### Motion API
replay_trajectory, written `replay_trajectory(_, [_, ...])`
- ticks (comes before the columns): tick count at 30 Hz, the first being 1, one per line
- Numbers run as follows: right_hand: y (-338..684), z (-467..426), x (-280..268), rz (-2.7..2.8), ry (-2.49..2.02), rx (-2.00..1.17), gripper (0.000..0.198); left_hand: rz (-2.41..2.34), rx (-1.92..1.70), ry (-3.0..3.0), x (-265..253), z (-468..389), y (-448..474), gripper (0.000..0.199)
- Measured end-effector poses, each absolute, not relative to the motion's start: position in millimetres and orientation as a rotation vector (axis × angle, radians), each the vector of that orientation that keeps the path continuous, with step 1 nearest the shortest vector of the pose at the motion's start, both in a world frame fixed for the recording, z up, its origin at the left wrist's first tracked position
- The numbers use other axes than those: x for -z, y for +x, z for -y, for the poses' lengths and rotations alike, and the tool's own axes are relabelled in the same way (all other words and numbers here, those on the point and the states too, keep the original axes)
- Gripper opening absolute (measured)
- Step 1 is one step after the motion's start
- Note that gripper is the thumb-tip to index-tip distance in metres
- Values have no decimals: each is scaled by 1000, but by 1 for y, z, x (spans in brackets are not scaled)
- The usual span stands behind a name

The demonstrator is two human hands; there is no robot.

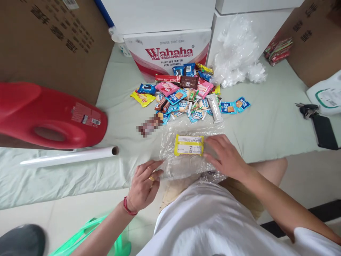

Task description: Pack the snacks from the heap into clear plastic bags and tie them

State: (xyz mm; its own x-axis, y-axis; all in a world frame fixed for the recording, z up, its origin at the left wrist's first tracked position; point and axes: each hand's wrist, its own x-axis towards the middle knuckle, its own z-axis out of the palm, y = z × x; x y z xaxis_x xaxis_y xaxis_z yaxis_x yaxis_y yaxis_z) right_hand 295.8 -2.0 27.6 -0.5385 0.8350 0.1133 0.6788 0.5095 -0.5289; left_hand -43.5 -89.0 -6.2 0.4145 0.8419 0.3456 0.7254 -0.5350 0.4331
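White shirt (210, 220), loose, soft folds; short right sleeve (314, 240), same white. Tan shorts (172, 192) show past the shirt's far edge, bare right knee (277, 170) beyond. Left of shirt: left hand (145, 185) with gold-coloured ring (151, 178), red cord-like bracelet (126, 206) at wrist.

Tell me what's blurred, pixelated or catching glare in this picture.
In the head view, the right hand looks slightly blurred; in the head view, a brownish item is pixelated; also in the head view, the clear film and crumpled plastic show bright glints.

Wrap (183, 167) is glossy plstc, yellow pkt (189, 145) smooth plstc, cloth (255, 138) matt.
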Motion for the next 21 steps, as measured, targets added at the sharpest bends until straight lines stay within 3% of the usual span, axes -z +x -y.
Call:
replay_trajectory(3, [255,-16,-23,2597,-1302,-561,74,-1440,-960,2392,-8,62,-28,25])
replay_trajectory(5, [234,-22,-21,2720,-1341,-523,80,-1353,-987,2307,-13,33,-15,23])
replay_trajectory(12, [215,-27,-25,2889,-1486,-396,82,-1169,-867,1992,15,-69,16,33])
replay_trajectory(21, [269,2,-24,2702,-1718,-512,74,-1297,-520,2385,47,-53,21,44])
